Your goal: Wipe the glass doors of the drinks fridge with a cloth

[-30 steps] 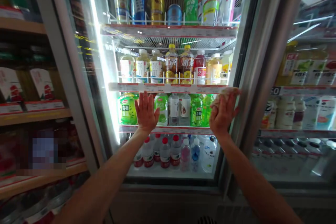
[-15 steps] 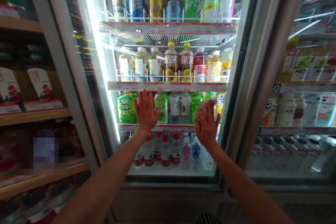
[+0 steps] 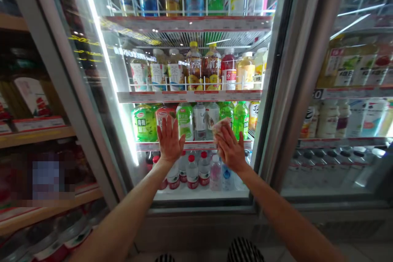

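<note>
at the far left are wooden shelves (image 3: 37,135), and after them the bright lamp strip (image 3: 97,28) of the fridge. the person's left hand (image 3: 170,141) lies flat, as it seems, on the glass (image 3: 141,35), its fingers slightly apart, holding nothing. to the right is the cloth (image 3: 221,126), in front of the bottles (image 3: 241,118), between the glass and the right hand (image 3: 231,149). these fingers are close together over the cloth; whether they grip or only press it, one cannot tell. the wiping appears under way, not finished; which part is done and which remains, the glass does not show. farther right stands the metal frame (image 3: 302,69), with no hand on it.
</note>
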`<state>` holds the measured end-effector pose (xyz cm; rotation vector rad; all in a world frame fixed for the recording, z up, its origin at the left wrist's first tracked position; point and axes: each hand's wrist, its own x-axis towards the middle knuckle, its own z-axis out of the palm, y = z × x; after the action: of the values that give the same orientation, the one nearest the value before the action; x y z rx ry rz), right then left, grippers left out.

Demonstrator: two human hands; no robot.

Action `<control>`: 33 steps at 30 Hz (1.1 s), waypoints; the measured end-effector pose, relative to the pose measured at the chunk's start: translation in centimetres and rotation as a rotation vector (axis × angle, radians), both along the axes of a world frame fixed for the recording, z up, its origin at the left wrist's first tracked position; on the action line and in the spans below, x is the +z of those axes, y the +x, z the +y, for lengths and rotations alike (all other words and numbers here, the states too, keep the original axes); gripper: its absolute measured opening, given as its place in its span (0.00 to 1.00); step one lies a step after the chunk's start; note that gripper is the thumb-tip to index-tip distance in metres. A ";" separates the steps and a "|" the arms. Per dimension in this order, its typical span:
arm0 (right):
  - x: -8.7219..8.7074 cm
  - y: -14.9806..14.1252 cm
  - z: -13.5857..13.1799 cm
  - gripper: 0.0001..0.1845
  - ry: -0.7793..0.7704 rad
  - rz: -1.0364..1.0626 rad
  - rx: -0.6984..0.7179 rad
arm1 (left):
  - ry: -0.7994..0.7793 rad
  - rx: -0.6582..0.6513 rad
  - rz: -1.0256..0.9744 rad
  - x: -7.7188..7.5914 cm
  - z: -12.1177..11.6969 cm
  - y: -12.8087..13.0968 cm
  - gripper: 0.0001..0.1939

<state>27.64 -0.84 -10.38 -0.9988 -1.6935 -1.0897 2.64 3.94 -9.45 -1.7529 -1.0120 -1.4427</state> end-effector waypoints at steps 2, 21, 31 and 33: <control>0.2 1.5 0.0 0.27 0.072 0.136 -0.067 | -0.003 0.001 0.008 0.1 0.1 -0.2 0.32; -5.4 2.7 -0.7 0.30 -0.003 0.126 -0.075 | 0.031 0.050 0.037 -0.1 0.3 -0.1 0.33; -1.5 -0.1 0.7 0.28 0.103 0.299 -0.084 | 0.042 0.045 0.052 0.0 0.1 -0.1 0.34; -1.9 -1.3 0.2 0.27 -0.004 0.033 -0.010 | 0.047 0.041 0.046 0.0 0.1 -0.1 0.34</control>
<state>26.36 -0.59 -12.23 -1.0228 -1.6665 -1.0711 2.51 4.07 -9.49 -1.7139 -0.9765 -1.3833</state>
